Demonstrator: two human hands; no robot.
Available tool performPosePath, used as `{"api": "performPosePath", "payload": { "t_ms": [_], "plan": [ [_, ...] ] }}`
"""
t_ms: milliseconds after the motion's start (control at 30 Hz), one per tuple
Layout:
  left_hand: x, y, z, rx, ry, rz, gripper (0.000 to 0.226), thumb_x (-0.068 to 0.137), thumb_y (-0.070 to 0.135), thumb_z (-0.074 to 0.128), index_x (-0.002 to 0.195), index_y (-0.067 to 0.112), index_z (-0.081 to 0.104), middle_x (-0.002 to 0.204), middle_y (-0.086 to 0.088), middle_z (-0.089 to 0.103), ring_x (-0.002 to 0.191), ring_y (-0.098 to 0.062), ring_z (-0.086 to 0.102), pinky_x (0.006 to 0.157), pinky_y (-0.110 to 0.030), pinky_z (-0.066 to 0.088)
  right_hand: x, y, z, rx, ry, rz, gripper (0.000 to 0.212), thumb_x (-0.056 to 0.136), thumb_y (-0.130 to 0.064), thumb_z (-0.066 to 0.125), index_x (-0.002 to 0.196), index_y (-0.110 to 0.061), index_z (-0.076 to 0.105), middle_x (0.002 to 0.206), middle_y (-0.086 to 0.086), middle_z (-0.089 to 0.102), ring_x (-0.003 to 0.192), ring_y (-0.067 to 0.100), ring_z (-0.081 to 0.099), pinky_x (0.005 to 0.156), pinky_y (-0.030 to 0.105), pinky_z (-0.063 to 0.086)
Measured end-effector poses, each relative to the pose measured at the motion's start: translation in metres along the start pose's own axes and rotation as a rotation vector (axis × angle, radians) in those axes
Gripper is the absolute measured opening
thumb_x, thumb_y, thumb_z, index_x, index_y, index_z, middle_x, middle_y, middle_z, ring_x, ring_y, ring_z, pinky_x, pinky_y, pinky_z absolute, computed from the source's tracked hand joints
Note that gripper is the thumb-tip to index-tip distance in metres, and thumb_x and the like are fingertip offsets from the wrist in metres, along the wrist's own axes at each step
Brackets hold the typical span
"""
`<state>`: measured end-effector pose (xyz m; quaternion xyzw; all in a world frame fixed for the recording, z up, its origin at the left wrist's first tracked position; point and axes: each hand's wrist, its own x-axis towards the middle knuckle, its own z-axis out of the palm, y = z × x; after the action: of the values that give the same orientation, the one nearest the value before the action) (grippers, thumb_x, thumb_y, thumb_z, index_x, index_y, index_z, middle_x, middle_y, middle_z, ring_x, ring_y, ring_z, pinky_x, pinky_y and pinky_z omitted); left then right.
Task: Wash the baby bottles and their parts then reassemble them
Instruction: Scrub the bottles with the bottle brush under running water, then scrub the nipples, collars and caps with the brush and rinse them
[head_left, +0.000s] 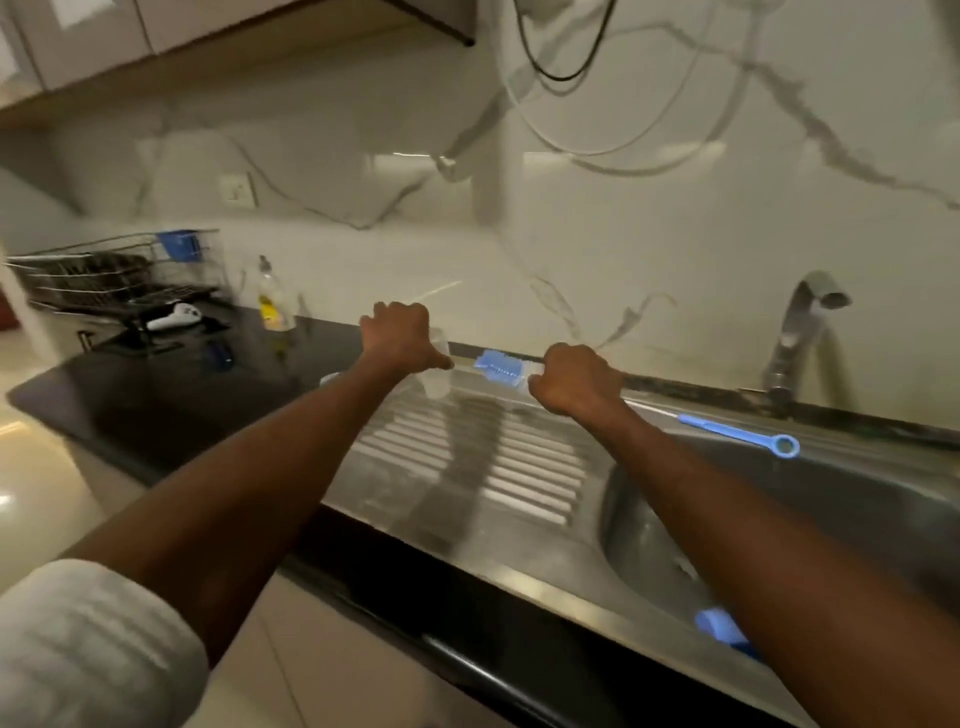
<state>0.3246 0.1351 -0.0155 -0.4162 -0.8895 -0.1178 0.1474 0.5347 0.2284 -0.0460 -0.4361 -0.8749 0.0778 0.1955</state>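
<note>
My left hand (400, 335) grips a clear baby bottle (436, 371) that stands upright at the back of the steel draining board (467, 467). To its right lies a blue bottle brush (498, 366), its bristle head between my hands and its long handle with an end ring (743, 434) running along the sink's back rim. My right hand (576, 379) is curled round the brush just behind the bristles. A blurred blue piece (719, 626) lies in the sink bowl (857, 509), partly hidden by my right forearm.
The tap (805, 332) stands at the sink's back right. A dish soap bottle (272, 304) and a wire dish rack (104, 278) sit on the black counter (156, 395) to the left, with a white object (174, 317) in front of the rack.
</note>
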Motion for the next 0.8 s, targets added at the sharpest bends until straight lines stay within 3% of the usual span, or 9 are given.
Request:
{"api": "performPosePath", "payload": {
  "t_ms": [267,500,800],
  "plan": [
    [0.024,-0.075,0.025,0.130,-0.038,-0.114,0.073,0.066,0.066,0.080,0.119,0.020,0.059,0.115,-0.008,0.063,0.114,-0.031,0.059,0.090,-0.040,0.043,0.045,-0.076,0.055,-0.059,0.012,-0.094,0.025,0.086,-0.028,0.061,0.109,-0.018,0.064,0.090,0.000,0.053,0.081,0.023,0.055,0.070,0.031,0.040],
    [0.030,-0.074,0.051,0.141,-0.081,-0.132,0.077,0.062,0.067,0.082,0.120,0.021,0.059,0.119,-0.007,0.062,0.119,-0.031,0.056,0.098,-0.048,0.041,0.052,-0.072,0.074,-0.070,0.006,-0.095,0.028,0.089,-0.030,0.060,0.114,-0.019,0.064,0.115,0.004,0.066,0.106,0.027,0.064,0.076,0.031,0.038],
    [0.028,-0.072,0.059,0.214,-0.088,-0.137,0.078,0.065,0.064,0.082,0.125,0.021,0.058,0.124,-0.009,0.062,0.121,-0.032,0.056,0.100,-0.051,0.040,0.051,-0.055,0.081,-0.065,0.000,-0.116,0.033,0.088,-0.034,0.061,0.117,-0.019,0.064,0.118,0.004,0.066,0.108,0.027,0.063,0.075,0.031,0.040]
  ]
}}
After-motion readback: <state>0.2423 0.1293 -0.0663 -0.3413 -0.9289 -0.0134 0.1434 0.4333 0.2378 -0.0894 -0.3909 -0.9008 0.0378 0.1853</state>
